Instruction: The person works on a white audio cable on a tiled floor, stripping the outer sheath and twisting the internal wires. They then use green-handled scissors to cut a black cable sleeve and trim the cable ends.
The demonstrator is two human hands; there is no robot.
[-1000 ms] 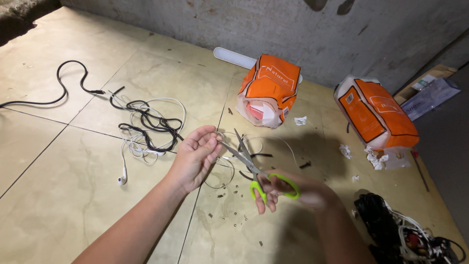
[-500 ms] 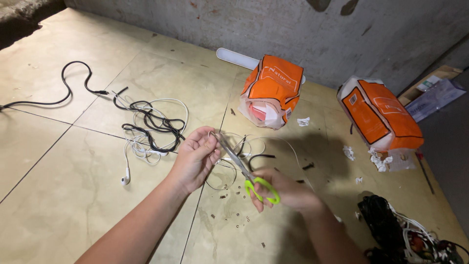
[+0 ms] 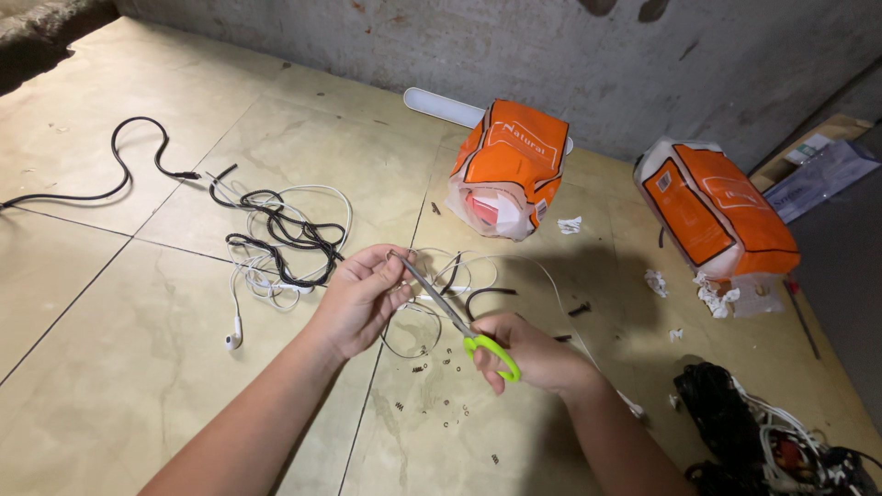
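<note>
Left hand (image 3: 360, 298) pinches a thin wire (image 3: 404, 317); right hand (image 3: 528, 354) grips green-handled scissors (image 3: 459, 321), blades at the wire, above the floor (image 3: 138, 367).

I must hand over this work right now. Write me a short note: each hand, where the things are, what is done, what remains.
Right hand: grips the green-handled scissors, blades pointing to the left hand.
Left hand: pinches a thin wire at the blade tips.
On the floor: tangle of black and white cables to the left, two orange bags behind, more cables at far right.
Done: small cut bits lie under the hands.
Left: the held wire and the cable tangle look uncut.
</note>
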